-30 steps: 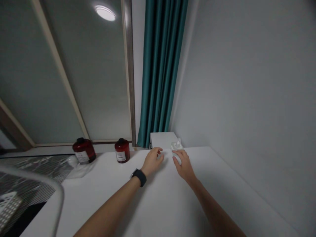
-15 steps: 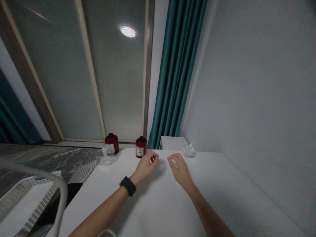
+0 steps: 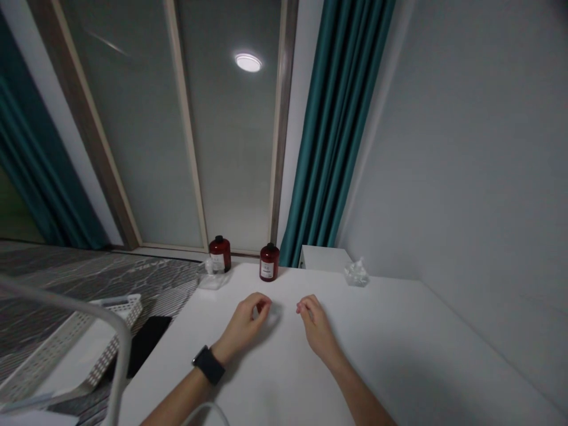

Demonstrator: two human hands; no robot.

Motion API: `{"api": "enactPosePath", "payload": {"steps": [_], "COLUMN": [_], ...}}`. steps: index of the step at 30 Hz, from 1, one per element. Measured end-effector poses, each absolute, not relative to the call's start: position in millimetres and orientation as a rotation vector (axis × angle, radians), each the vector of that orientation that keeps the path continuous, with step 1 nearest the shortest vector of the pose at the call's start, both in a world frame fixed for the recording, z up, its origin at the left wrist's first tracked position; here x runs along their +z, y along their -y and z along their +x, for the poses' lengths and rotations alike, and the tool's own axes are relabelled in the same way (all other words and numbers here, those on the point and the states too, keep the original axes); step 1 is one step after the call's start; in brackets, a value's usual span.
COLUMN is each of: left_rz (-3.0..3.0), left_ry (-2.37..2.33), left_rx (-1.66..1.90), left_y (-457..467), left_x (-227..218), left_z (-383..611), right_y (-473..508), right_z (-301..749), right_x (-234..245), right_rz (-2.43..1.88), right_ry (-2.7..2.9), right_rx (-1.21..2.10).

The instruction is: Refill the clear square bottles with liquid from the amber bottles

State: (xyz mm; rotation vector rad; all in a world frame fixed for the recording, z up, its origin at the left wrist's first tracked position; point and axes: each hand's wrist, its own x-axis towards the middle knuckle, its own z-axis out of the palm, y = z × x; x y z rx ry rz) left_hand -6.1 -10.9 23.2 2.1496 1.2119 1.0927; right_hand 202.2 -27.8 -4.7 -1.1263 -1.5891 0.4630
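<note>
My left hand [image 3: 244, 322], with a black smartwatch [image 3: 208, 365] on its wrist, rests low over the white table [image 3: 386, 355] with its fingers loosely curled. My right hand [image 3: 316, 324] sits just to its right, fingertips drawn together. Neither hand shows anything in its grip, though a faint pale patch lies by my left fingers. Beyond the hands, at the table's far edge, stand two dark red bottles with white labels [image 3: 220, 254] [image 3: 269, 262]. A clear plastic packet [image 3: 213, 278] lies by the left bottle, and another [image 3: 356, 273] lies farther right.
A white box [image 3: 323, 258] stands behind the far edge. A white perforated basket [image 3: 110, 331] and a black flat object [image 3: 148, 343] lie left of the table on a grey patterned floor [image 3: 66, 278]. A curved white rail [image 3: 119, 337] crosses the lower left.
The view has swung left and tilted, so the bottles and box sit farther right. Both hands have drawn back toward me, and their fingers are more curled.
</note>
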Motion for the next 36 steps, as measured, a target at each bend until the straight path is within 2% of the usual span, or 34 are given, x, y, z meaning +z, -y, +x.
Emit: {"api": "enactPosePath", "payload": {"steps": [12, 17, 24, 30, 36], "left_rz": [2.417, 2.342, 1.812, 1.633, 1.736], "left_ry": [-1.319, -1.651, -2.237, -2.354, -2.398], "left_rx": [0.936, 0.903, 1.106, 1.178, 1.245], "left_y": [16.0, 4.0, -24.6, -36.7, -43.8], "left_x": [18.1, 34.3, 48.0, 28.3, 2.8], "left_z": [-5.9, -37.0, -107.3, -134.8, -133.9], "right_y": [39.7, 43.0, 23.4, -12.8, -51.2], "right_z": [194.0, 188.5, 168.4, 124.4, 77.8], "right_x": [-14.0, -7.7, -0.2, -0.5, -9.7], "right_rz": [-1.141, -1.106, -1.062, -0.950, -0.904], "right_ry": [1.611, 1.687, 1.891, 1.894, 1.823], "right_rx": [0.561, 0.590, 0.650, 0.696, 0.712]}}
